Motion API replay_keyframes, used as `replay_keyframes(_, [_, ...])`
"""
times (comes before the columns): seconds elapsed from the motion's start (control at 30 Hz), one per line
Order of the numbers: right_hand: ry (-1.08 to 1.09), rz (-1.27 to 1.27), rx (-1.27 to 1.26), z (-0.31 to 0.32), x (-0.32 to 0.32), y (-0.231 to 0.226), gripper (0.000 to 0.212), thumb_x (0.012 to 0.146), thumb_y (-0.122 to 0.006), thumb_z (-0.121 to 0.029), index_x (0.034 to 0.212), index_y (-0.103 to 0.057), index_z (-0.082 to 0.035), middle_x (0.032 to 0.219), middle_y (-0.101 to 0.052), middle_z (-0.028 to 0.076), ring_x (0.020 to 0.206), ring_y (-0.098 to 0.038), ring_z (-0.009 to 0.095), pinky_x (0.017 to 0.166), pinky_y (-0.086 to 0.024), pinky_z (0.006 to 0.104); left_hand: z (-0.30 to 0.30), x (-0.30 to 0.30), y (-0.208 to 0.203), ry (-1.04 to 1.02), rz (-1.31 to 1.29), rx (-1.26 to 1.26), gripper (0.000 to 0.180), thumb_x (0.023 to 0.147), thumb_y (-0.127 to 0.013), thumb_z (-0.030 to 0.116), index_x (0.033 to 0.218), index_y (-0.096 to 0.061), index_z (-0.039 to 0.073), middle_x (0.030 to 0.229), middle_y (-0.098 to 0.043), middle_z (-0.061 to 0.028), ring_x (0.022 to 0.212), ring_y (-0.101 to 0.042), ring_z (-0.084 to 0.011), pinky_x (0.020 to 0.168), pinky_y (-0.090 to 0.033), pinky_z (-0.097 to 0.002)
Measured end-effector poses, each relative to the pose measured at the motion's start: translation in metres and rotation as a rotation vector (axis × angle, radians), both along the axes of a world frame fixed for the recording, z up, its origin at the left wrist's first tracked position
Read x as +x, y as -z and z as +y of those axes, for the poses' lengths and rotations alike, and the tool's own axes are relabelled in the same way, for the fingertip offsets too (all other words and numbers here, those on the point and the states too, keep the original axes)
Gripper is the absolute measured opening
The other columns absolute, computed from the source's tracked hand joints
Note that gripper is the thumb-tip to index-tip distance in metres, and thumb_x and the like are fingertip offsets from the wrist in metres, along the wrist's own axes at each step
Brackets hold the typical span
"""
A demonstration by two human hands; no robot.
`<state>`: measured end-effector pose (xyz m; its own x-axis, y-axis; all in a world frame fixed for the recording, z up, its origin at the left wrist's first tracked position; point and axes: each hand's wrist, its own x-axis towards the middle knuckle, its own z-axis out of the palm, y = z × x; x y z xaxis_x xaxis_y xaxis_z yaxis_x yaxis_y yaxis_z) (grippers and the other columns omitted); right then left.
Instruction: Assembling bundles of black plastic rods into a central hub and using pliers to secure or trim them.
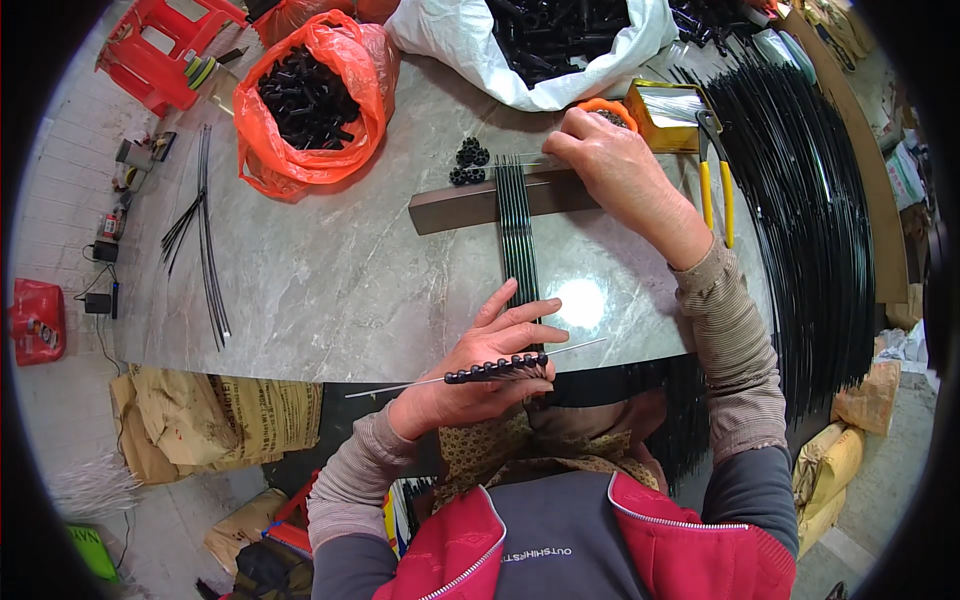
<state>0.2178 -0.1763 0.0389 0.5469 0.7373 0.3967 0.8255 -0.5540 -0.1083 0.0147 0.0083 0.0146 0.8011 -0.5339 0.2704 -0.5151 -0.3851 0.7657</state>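
Observation:
A flat row of slim black rods (518, 240) runs toward me across a brown bar (460, 209). My left hand (485, 345) is closed around their near ends, some fingers stretched along the rods. A thin metal wire (385, 389) passes through black knobbed tips (495, 368) at those ends and sticks out on both sides. Beyond the bar, my right hand (625, 175) pinches a thin pale wire (535, 163) crossing the rods' far ends. Its fingertips are beside an orange round container (622, 108), partly hidden by the hand. Short black tubes (468, 160) stand clustered left of the far ends.
An orange bag (375, 110) and a white sack (450, 50) hold black pieces. On the right are a yellow tin (665, 135), yellow-handled pliers (728, 200) and a large pile of black rods (810, 230). Several loose rods (207, 230) lie left on the grey table (330, 270).

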Motion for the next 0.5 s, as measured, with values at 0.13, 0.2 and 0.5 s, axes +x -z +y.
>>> replay_keyframes(0.13, [-0.004, 0.008, 0.003, 0.0003, -0.0002, 0.0004, 0.017, 0.088, -0.058, -0.005, 0.103, -0.066, -0.004, 0.101, -0.059, 0.011, 0.096, -0.065, 0.031, 0.084, -0.052, 0.0404, 0.0, 0.0003, 0.0004, 0.003, -0.003, 0.004, 0.011, 0.078, -0.079, 0.015, 0.082, -0.069, 0.014, 0.12, -0.068, -0.0045, 0.134, -0.051, -0.03, 0.121, -0.016, -0.0523])
replay_keyframes(0.2, [-0.003, 0.018, 0.001, 0.0007, -0.0003, 0.0011, 0.017, 0.089, -0.057, -0.005, 0.104, -0.066, -0.004, 0.101, -0.059, 0.011, 0.096, -0.065, 0.031, 0.083, -0.052, 0.0403, 0.0002, 0.0002, 0.0013, 0.002, -0.008, 0.008, 0.011, 0.078, -0.079, 0.016, 0.082, -0.069, 0.014, 0.12, -0.068, -0.0045, 0.134, -0.051, -0.03, 0.122, -0.016, -0.0523])
replay_keyframes(0.5, [-0.009, 0.029, 0.001, 0.0014, -0.0007, 0.0014, 0.017, 0.09, -0.058, -0.004, 0.105, -0.066, -0.003, 0.1, -0.059, 0.011, 0.094, -0.066, 0.031, 0.083, -0.053, 0.0398, 0.0005, 0.0007, 0.0011, 0.005, -0.014, -0.001, 0.008, 0.079, -0.077, 0.013, 0.083, -0.069, 0.015, 0.12, -0.068, -0.0045, 0.134, -0.051, -0.0302, 0.122, -0.016, -0.0524])
